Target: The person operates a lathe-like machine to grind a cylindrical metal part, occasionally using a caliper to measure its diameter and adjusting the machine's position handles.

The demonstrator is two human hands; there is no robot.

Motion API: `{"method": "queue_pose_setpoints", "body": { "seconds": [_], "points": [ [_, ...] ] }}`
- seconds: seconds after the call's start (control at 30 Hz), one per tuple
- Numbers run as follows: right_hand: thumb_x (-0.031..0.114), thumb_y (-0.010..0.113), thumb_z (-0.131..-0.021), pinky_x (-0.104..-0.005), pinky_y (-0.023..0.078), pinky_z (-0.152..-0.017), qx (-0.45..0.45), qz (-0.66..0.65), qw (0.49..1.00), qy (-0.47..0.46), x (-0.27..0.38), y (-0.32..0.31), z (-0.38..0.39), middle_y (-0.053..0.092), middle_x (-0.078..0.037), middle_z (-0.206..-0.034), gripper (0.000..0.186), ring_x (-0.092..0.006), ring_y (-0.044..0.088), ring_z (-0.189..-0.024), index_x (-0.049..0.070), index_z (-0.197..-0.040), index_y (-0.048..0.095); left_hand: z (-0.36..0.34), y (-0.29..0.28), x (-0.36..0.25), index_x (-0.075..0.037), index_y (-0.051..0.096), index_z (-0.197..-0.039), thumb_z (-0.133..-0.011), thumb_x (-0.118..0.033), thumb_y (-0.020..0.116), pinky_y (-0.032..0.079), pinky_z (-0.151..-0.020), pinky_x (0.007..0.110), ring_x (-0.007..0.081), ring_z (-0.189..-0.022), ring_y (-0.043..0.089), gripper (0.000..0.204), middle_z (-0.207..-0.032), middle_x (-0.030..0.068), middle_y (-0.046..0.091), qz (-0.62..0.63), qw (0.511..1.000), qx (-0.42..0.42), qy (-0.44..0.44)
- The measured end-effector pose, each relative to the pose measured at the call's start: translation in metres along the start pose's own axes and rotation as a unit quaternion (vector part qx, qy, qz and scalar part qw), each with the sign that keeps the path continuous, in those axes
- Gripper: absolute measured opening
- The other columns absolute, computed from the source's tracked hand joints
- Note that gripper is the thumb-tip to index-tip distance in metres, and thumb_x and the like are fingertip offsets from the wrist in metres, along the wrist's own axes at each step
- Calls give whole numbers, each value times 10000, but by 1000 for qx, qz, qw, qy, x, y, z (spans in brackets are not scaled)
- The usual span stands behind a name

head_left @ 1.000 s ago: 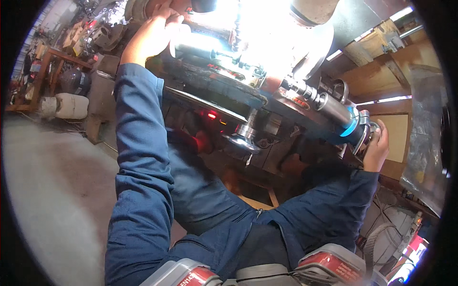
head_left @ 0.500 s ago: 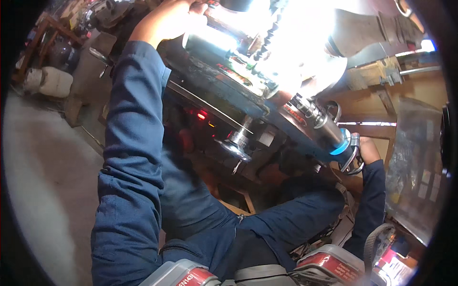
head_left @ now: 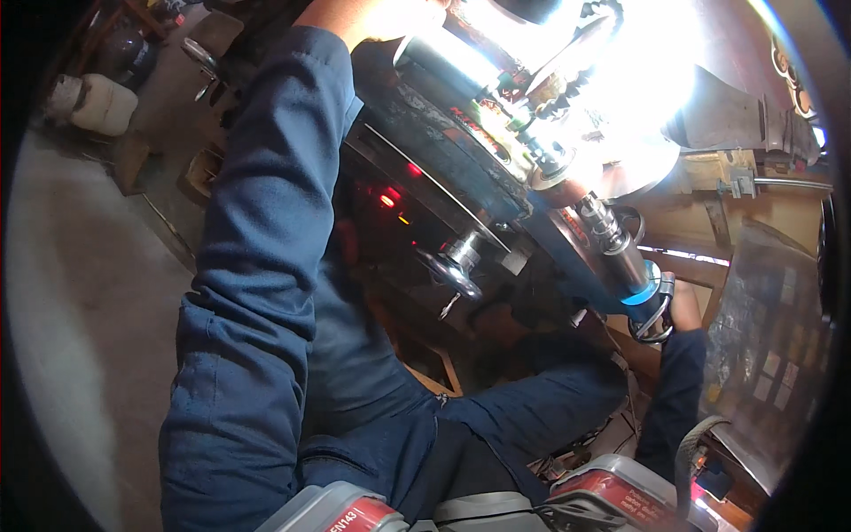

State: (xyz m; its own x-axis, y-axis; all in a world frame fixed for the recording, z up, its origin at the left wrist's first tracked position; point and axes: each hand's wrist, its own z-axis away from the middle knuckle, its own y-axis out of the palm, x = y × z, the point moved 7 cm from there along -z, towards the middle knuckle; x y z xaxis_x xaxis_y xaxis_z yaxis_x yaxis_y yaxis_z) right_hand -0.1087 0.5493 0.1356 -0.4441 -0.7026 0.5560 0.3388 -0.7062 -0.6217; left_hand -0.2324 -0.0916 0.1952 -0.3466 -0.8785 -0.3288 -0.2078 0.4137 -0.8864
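Note:
A blue-grey metal lathe (head_left: 425, 133) lies slantwise before me, its upper parts whitened by glare. My left hand (head_left: 377, 19) reaches the lathe's upper left end, beside a bright metal cylinder (head_left: 448, 66); the fingers are lost in glare and at the picture's edge. At the lower right end, my right hand (head_left: 684, 303) is closed around a shiny handwheel (head_left: 654, 328), its fingers partly hidden behind it. That wheel sits at the end of a dark tailstock barrel (head_left: 628, 266) with a blue ring. A chrome chuck (head_left: 601, 220) is at the barrel's other end.
Below the lathe bed sticks out a chrome handwheel (head_left: 448, 270) with a small handle, close above my legs. Red lights (head_left: 387, 200) glow beneath. A white jug (head_left: 105, 105) stands at far left. A clear plastic sheet (head_left: 767, 328) hangs at right. Respirator filters (head_left: 612, 492) fill the lower edge.
The lathe's upper part and my left hand appear shifted right in the picture, along with the surroundings, as the view turns. My right hand stays at the tailstock handwheel.

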Motion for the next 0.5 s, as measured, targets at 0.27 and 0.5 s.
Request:
{"method": "queue_pose_setpoints", "body": {
  "seconds": [0.27, 0.5],
  "points": [
    [216, 456, -988, -337, 472, -855, -404, 76, 907, -89, 43, 35, 89, 605, -167, -1181, 375, -222, 602, -1007, -21, -1267, 537, 3, -16, -11, 55, 642, -980, -839, -268, 673, 472, -856, 412, 361, -968, 636, 354, -998, 258, 649, 125, 990, -63, -7],
    [381, 441, -1008, -383, 411, -987, -604, 45, 775, -183, 60, 86, 134, 564, -189, -1261, 500, -288, 543, -1153, -32, -1280, 512, 32, -36, -14, 31, 692, -932, -794, -239, 756, 533, -703, 344, 274, -790, 703, 310, -866, 207, 699, 211, 946, -228, -92]
  ]
}}
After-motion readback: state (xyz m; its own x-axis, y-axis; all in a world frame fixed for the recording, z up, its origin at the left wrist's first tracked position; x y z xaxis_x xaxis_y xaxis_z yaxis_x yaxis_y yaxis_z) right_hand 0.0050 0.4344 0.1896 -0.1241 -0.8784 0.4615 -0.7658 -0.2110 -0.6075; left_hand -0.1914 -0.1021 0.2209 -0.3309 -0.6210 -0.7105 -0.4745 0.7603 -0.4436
